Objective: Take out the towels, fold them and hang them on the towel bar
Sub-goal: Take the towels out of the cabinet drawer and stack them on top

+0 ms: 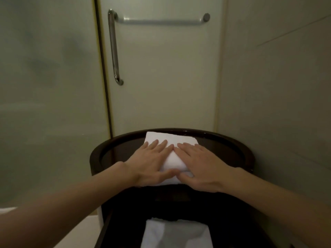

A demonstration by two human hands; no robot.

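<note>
A white folded towel point(171, 138) lies on top of a dark round wooden table point(232, 149). My left hand point(152, 161) and my right hand point(197, 163) press flat on the towel side by side, fingers spread, thumbs touching at its near edge. Neither hand grips it. Another white towel point(175, 233) lies in the open drawer point(105, 228) below the tabletop. The horizontal towel bar point(161, 21) is fixed high on the frosted glass door point(164, 77), with nothing hanging on it.
A vertical metal door handle point(113, 49) runs down the glass door's left side. A frosted glass panel point(48, 86) stands at left and a tiled wall point(277, 77) at right, close to the table. The pulled-out drawer juts toward me.
</note>
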